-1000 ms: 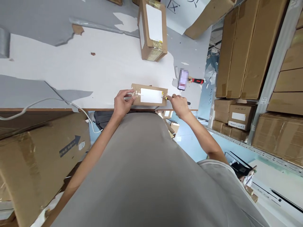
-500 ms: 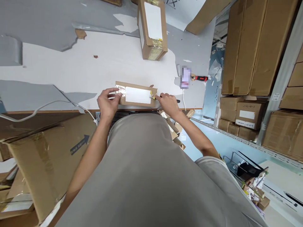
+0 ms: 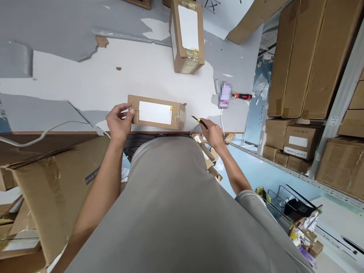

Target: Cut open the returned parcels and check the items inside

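Here's the box (image 3: 156, 113), lying at the near edge of the table (image 3: 74, 77), its left end pinched between the left hand's (image 3: 120, 120) thumb and fingers. The right hand (image 3: 212, 132) is apart from it, closed round a cutter (image 3: 203, 123), blade aimed left, just beside the box's right end. Plain cardboard, so I'd call it fairly stiff and probably light, though its contents are hidden; the shiny tape (image 3: 181, 115) on the right end looks slick, so bare card at the left end or along the long sides seems the surer hold. Now the writing: the box's white label (image 3: 153, 113) has a yellow mark at the right, no words legible. Far off, a sheet (image 3: 220, 17) carries big dark strokes, cut off; right, a shelf box (image 3: 303, 138) has handwriting too small to read. No brand is readable.
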